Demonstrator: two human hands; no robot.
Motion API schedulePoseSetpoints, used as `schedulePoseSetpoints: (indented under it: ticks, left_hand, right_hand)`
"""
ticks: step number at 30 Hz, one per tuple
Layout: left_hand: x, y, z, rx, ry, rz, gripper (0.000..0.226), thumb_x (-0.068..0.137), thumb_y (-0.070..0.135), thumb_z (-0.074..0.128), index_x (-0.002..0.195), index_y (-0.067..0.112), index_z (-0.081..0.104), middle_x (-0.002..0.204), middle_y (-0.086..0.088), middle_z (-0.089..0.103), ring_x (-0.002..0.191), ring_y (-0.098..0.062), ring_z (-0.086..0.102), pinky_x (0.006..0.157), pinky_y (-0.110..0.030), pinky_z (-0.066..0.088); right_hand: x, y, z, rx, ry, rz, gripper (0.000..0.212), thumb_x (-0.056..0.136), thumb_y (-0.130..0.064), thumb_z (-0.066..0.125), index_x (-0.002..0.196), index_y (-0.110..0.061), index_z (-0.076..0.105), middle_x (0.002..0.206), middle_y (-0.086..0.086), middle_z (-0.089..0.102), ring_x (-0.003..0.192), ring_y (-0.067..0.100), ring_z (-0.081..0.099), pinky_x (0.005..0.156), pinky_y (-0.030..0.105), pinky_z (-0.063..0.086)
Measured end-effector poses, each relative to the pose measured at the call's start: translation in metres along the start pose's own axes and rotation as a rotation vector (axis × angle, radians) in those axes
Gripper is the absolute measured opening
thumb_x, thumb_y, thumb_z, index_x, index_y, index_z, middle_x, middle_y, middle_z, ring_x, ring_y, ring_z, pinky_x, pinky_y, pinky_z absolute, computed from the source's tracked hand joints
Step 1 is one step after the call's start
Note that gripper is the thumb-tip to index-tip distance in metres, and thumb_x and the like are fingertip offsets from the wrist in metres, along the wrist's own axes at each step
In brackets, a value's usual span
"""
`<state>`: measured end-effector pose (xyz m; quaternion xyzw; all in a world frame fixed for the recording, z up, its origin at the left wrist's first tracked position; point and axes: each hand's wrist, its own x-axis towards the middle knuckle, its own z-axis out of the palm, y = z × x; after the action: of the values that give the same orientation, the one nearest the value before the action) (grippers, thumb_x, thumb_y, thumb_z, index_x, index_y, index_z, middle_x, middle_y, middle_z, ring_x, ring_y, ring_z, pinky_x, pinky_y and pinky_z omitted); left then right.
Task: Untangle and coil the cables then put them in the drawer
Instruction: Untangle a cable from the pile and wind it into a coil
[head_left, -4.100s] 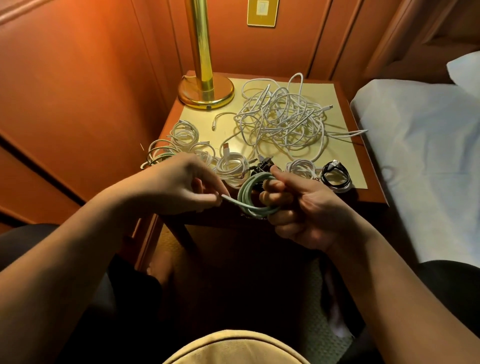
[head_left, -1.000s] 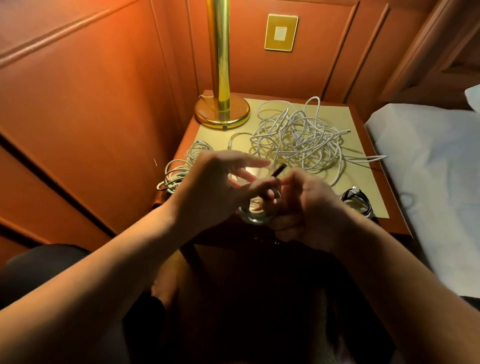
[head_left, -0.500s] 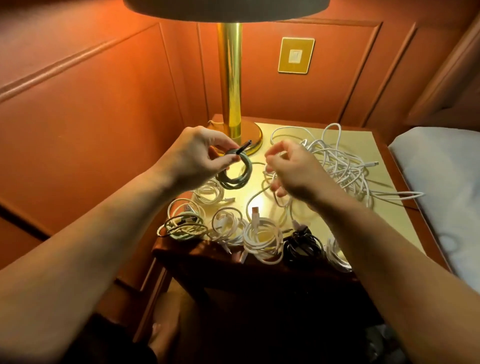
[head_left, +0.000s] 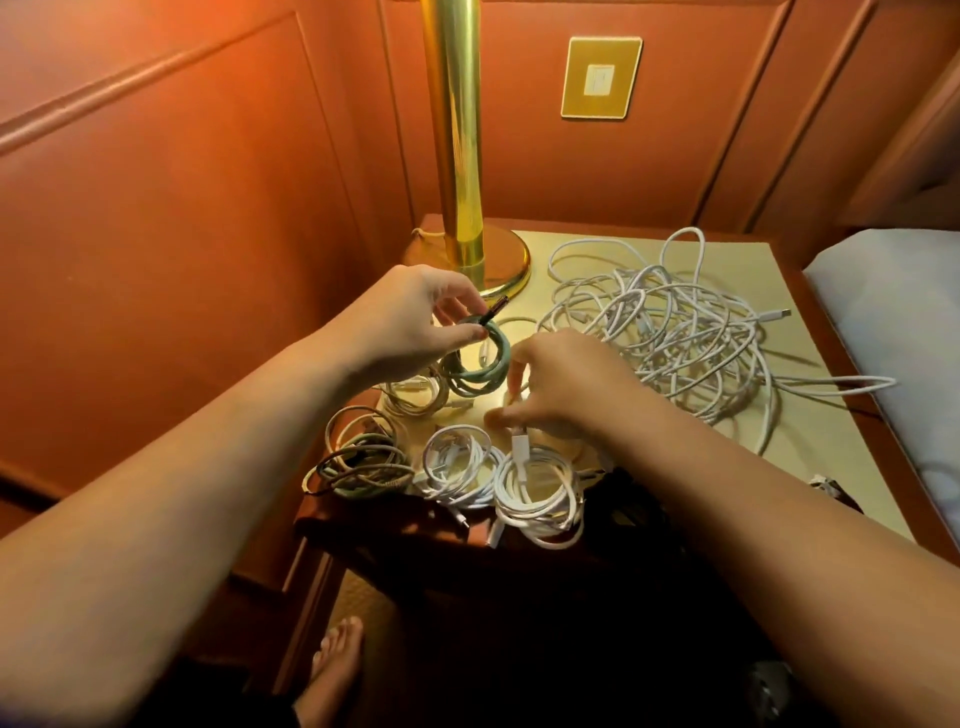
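Note:
A big tangle of white cables (head_left: 675, 332) lies on the right half of the nightstand top (head_left: 831, 431). Along the near edge lie several coiled cables: a green-and-white coil (head_left: 363, 462), two white coils (head_left: 457, 462) (head_left: 540, 488), and a beige coil (head_left: 415, 397) behind them. My left hand (head_left: 410, 322) pinches a green coiled cable (head_left: 478, 366) low over the table, its dark plug sticking up. My right hand (head_left: 566, 384) is beside it, its fingertips pinching a white cable strand (head_left: 511, 399). The drawer is not visible.
A brass lamp base (head_left: 498, 260) stands at the table's back left, just behind my left hand. Orange wall panels close in the left and back. A white bed (head_left: 893, 322) borders the right side. A bare foot (head_left: 332, 670) is on the floor below.
Both hands have come down toward the table. The green coil in my left hand now hangs just above the beige coil, and my right hand has dropped to the coils at the front.

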<state>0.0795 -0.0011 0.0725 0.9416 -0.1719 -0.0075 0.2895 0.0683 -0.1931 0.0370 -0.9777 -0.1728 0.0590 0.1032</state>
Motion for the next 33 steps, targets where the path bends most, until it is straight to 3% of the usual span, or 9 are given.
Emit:
schedulePoseSetpoints:
  ticks: [5, 8, 13, 16, 20, 23, 26, 29, 33]
  left_hand:
    - [0.000, 0.006, 0.005, -0.020, -0.042, 0.008, 0.019, 0.092, 0.029, 0.075, 0.110, 0.023, 0.074, 0.106, 0.009, 0.071, 0.100, -0.002, 0.064, 0.069, -0.017, 0.041]
    - [0.000, 0.009, 0.009, -0.010, -0.095, 0.009, 0.016, 0.090, 0.029, 0.077, 0.106, 0.026, 0.074, 0.103, 0.010, 0.072, 0.100, -0.003, 0.066, 0.081, -0.026, 0.053]
    - [-0.001, 0.008, 0.022, 0.058, -0.176, 0.030, 0.016, 0.088, 0.030, 0.080, 0.102, 0.030, 0.073, 0.101, 0.014, 0.074, 0.097, 0.003, 0.068, 0.089, -0.033, 0.058]
    - [-0.004, 0.008, 0.032, 0.171, -0.217, 0.061, 0.020, 0.089, 0.036, 0.078, 0.107, 0.030, 0.073, 0.105, 0.013, 0.074, 0.098, -0.003, 0.067, 0.090, -0.035, 0.058]
    - [-0.010, 0.020, 0.006, 0.199, -0.286, 0.051, 0.045, 0.087, 0.054, 0.073, 0.124, 0.029, 0.067, 0.121, 0.016, 0.069, 0.110, -0.001, 0.062, 0.096, -0.023, 0.049]
    - [-0.030, 0.028, -0.040, 0.070, -0.223, -0.018, 0.049, 0.078, 0.061, 0.075, 0.118, 0.033, 0.068, 0.111, 0.018, 0.069, 0.101, 0.003, 0.063, 0.085, -0.021, 0.053]
    - [-0.064, 0.024, -0.069, 0.028, -0.231, -0.089, 0.063, 0.058, 0.066, 0.084, 0.114, 0.039, 0.069, 0.105, 0.020, 0.069, 0.095, 0.002, 0.063, 0.072, -0.018, 0.052]
    - [-0.094, 0.012, -0.064, 0.120, -0.277, -0.168, 0.073, 0.044, 0.061, 0.092, 0.110, 0.041, 0.067, 0.103, 0.020, 0.065, 0.093, 0.002, 0.060, 0.070, -0.019, 0.051]
    - [-0.112, -0.004, -0.052, 0.115, -0.238, -0.168, 0.038, 0.059, 0.038, 0.098, 0.085, 0.030, 0.071, 0.079, 0.013, 0.068, 0.070, 0.003, 0.062, 0.055, -0.017, 0.047]
  right_hand:
    - [0.002, 0.012, -0.007, 0.178, -0.058, 0.013, 0.025, 0.073, -0.033, 0.089, 0.079, -0.030, 0.065, 0.079, -0.009, 0.069, 0.078, 0.011, 0.067, 0.078, 0.038, 0.061]
    - [0.002, 0.019, -0.008, 0.182, -0.025, 0.007, 0.024, 0.073, -0.020, 0.085, 0.080, -0.031, 0.065, 0.076, -0.010, 0.071, 0.075, 0.008, 0.067, 0.077, 0.038, 0.062]
    - [0.003, 0.025, -0.002, 0.151, 0.051, 0.004, 0.024, 0.076, -0.014, 0.082, 0.085, -0.031, 0.067, 0.081, -0.012, 0.069, 0.078, 0.009, 0.067, 0.075, 0.039, 0.062]
    - [0.001, 0.025, -0.005, 0.185, 0.058, -0.001, 0.019, 0.081, -0.014, 0.081, 0.094, -0.026, 0.073, 0.089, -0.008, 0.072, 0.083, 0.012, 0.068, 0.078, 0.037, 0.061]
    - [-0.005, 0.023, -0.012, 0.278, 0.191, 0.008, 0.016, 0.092, -0.012, 0.068, 0.102, -0.022, 0.075, 0.094, -0.003, 0.074, 0.083, 0.012, 0.068, 0.075, 0.032, 0.059]
    - [-0.011, 0.016, -0.022, 0.321, 0.315, -0.045, 0.019, 0.093, -0.013, 0.065, 0.109, -0.020, 0.072, 0.099, -0.001, 0.072, 0.084, 0.014, 0.067, 0.075, 0.037, 0.061]
    - [-0.024, -0.002, -0.032, 0.315, 0.380, -0.203, 0.014, 0.092, -0.020, 0.070, 0.105, -0.023, 0.072, 0.088, -0.011, 0.066, 0.074, 0.002, 0.061, 0.062, 0.025, 0.051]
    - [-0.038, -0.028, -0.038, 0.319, 0.298, -0.388, 0.013, 0.087, -0.032, 0.074, 0.100, -0.029, 0.073, 0.079, -0.020, 0.064, 0.066, -0.005, 0.060, 0.057, 0.019, 0.046]
    - [-0.045, -0.058, -0.032, 0.191, 0.080, -0.535, 0.028, 0.084, -0.045, 0.080, 0.108, -0.033, 0.072, 0.082, -0.019, 0.066, 0.068, -0.005, 0.056, 0.061, 0.020, 0.046]
